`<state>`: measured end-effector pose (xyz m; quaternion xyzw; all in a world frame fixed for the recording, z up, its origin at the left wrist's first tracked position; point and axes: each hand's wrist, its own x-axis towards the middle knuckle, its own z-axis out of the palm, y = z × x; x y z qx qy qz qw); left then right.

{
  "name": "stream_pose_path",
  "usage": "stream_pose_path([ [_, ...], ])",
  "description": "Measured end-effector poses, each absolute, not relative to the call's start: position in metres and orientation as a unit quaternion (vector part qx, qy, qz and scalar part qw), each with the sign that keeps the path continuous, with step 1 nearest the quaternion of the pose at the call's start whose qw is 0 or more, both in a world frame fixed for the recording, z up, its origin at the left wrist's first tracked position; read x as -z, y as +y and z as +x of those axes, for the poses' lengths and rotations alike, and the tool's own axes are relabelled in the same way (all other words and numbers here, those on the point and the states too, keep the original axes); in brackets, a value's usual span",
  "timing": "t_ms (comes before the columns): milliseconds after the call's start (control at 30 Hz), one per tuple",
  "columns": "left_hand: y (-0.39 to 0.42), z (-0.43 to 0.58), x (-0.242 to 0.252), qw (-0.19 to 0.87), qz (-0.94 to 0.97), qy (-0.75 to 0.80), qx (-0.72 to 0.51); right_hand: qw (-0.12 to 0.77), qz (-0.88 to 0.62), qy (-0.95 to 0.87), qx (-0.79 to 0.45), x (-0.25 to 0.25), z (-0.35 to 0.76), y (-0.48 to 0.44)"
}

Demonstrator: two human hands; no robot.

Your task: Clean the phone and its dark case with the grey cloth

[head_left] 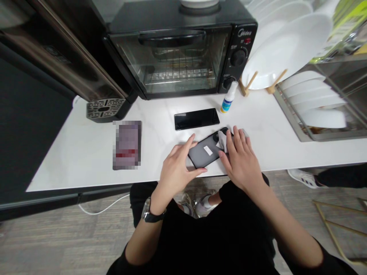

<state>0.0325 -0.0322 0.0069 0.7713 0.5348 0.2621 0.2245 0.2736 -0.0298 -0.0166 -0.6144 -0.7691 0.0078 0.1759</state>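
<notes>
Closest to us, our black sleeves and lap, and a watch [149,214] on our left wrist. Just beyond, at the near edge of the white counter [80,156], lies the grey phone [204,152], face down and angled, a small white sticker on its back.

Our left hand [175,168] grips its nearer end, thumb on one long edge and fingers on the other. Our right hand [241,160] lies flat with fingers stretched out, pressing a white cloth [223,139] onto the camera end.

We'd judge this phone light, stiff and slick, with glass that won't forgive a drop so close to the counter's edge. The long sides look like the safest hold.

A second phone [196,118] lies screen up just behind, apart from the first. Beside it stands a small spray bottle [228,100]; how full it is, we can't tell.

Now the containers. The toaster oven [177,49] is shut, and only a wire rack shows through the glass. The dish drainer [289,112] on the right holds white plates on edge, and a wooden rack [249,84] props up larger ones.

Off to the left lies a blurred flat item [127,145].
</notes>
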Motion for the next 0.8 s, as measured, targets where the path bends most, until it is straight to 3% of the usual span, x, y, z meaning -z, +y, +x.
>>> stream_pose_path([
  [200, -0.033, 0.031, -0.004, 0.229, 0.765, 0.535, -0.276, 0.225, -0.632, -0.741, -0.025, 0.017, 0.208, -0.018],
  [500, -0.035, 0.030, -0.004, 0.214, 0.777, 0.527, -0.270, 0.187, -0.417, -0.881, -0.121, 0.001, 0.215, -0.059],
  [800, -0.032, 0.033, -0.008, 0.231, 0.777, 0.521, -0.266, 0.193, -0.609, -0.769, -0.023, 0.013, 0.264, -0.023],
])
